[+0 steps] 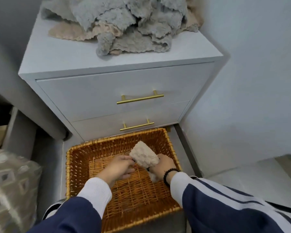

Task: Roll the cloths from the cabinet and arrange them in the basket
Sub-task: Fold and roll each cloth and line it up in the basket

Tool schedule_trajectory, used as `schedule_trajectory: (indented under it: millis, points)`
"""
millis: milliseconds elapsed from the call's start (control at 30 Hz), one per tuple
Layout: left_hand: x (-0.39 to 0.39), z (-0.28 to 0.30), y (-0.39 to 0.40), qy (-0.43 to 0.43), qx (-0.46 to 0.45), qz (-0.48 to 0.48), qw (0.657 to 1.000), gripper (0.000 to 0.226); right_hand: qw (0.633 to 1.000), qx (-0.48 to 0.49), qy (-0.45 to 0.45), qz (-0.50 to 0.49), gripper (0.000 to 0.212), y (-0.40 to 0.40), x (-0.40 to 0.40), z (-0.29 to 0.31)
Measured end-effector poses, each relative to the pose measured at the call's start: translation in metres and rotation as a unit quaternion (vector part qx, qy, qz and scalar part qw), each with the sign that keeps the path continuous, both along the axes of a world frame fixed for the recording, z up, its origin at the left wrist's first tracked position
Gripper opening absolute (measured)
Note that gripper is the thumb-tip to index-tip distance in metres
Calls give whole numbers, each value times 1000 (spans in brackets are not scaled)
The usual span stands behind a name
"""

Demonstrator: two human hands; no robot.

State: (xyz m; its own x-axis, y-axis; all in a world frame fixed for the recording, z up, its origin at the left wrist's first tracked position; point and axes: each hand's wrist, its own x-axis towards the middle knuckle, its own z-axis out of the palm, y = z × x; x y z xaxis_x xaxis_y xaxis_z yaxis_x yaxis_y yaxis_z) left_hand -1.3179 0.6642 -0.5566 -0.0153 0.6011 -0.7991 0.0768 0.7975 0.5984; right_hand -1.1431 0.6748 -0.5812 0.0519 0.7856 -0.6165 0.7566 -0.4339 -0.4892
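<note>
**Placing the first rolled cloth in the basket, far right corner**

Only one view to go on, the head camera looking down.

So both hands are down inside the wicker basket (69, 165), which sits on the floor right in front of the white cabinet (57, 64). The right hand (163, 165) is gripping a rolled beige cloth (144, 155), fingers curled round its near end, with a loose bit of cloth hanging out under the wrist. The left hand (121, 167) is right at the roll's left side with fingers loosely curled, touching or steadying it I think, but I honestly can't tell if it's actually pinching anything.

The bit that matters: the roll's long axis runs diagonally, near end in the right hand, far end pointing up and away toward the basket's far edge. It sits toward the far right corner of the basket, above the woven bottom as far as I can see, and it's the only roll in there. The right hand is clearly the one carrying it, so my guess is it needs lowering and squaring up against the right wall.

Still loads to do. A heap of unrolled grey and beige cloths (124, 22) sits on the cabinet top, toward its back edge. Both drawers (99, 91) look closed.
</note>
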Motion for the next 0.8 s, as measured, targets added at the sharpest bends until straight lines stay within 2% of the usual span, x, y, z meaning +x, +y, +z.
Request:
schedule_trajectory:
  millis: [67, 200, 467, 700, 800]
  points:
    - [10, -18, 11, -39, -16, 24, 999, 17, 999, -5, 3, -41, 16, 2, -5, -20]
    - [28, -53, 30, -97, -27, 39, 994, 40, 995, 6, -15, -99, 19, 10, -13, -49]
    - [55, -99, 61, -90, -39, 36, 995, 51, 985, 48, 10, -163, 12, 18, -12, -84]
    - [74, -107, 76, -115, -52, 31, 992, 52, 988, 63, 12, -140, 35, 13, -7, -99]
    - [84, -108, 83, -120, -56, 41, 990, 53, 983, 53, 28, -173, 41, 12, -7, -101]
